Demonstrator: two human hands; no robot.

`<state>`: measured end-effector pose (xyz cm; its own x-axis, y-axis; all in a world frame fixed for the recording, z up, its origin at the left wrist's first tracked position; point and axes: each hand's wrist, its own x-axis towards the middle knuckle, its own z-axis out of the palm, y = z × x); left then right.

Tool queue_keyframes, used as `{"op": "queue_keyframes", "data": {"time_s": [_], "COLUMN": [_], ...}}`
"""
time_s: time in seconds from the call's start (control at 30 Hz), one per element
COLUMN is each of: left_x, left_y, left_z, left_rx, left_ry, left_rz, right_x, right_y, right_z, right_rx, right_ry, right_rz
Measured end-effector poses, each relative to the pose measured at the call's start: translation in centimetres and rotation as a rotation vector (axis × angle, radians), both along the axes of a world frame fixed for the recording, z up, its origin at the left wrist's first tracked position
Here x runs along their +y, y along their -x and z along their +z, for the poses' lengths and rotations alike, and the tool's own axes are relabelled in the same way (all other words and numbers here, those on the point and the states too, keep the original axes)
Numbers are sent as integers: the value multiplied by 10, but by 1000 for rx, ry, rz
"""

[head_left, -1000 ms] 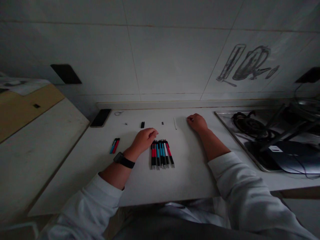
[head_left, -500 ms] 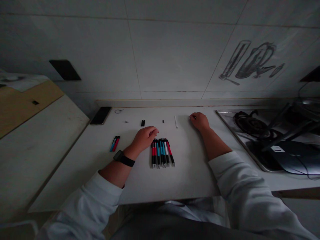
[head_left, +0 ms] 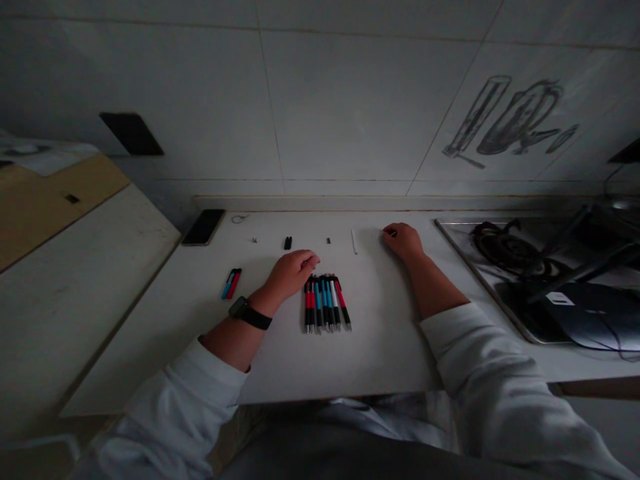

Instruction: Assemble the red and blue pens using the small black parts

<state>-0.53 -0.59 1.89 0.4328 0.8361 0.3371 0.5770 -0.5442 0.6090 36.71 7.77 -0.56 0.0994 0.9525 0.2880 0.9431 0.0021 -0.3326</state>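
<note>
Several pens (head_left: pixel 325 303) with red, blue, white and black barrels lie side by side on the white counter (head_left: pixel 380 333). My left hand (head_left: pixel 293 270), a black watch on its wrist, rests with curled fingers just left of the pens' far ends, touching them. My right hand (head_left: pixel 403 239) lies farther back with its fingers pinched on a small dark part I cannot make out. A thin white refill (head_left: pixel 354 241) lies left of that hand. Small black parts (head_left: pixel 287 243) and a tiny piece (head_left: pixel 329 241) sit along the back row.
A blue and a red pen piece (head_left: pixel 231 283) lie to the left. A dark phone (head_left: pixel 203 227) rests at the back left corner. A gas hob (head_left: pixel 505 257) with cables and a dark flat object (head_left: pixel 590 313) fills the right. A wooden surface (head_left: pixel 60 200) stands left.
Both hands stay nearly still. The camera has tilted slightly, so everything sits a little higher and to the right in the picture.
</note>
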Motion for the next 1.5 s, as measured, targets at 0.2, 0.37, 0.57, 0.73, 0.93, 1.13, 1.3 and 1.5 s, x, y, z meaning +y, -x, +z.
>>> {"op": "queue_keyframes", "data": {"time_s": [0.2,0.37,0.57,0.73,0.93,1.13,1.3,1.5], "left_x": [0,0,0,0,-1,0,-1,-5], "left_y": [1,0,0,-1,-1,0,0,1], "left_z": [-1,-1,0,-1,1,2,4,8], "left_rx": [-10,-5,-2,0,10,-3,-8,4], "left_ry": [6,10,13,13,13,-3,-24,-55], "left_rz": [-4,-3,1,3,-1,0,28,76], "right_x": [5,8,9,8,8,4,-12,-50], "right_y": [8,15,14,14,14,9,3,54], "right_z": [-2,-3,-6,-6,-5,-3,16,56], "right_rx": [-6,-6,1,-1,-2,53,241,176], "right_ry": [13,8,0,5,1,13,-51,-113], "right_rz": [-4,40,56,52,60,76,-95,110]}}
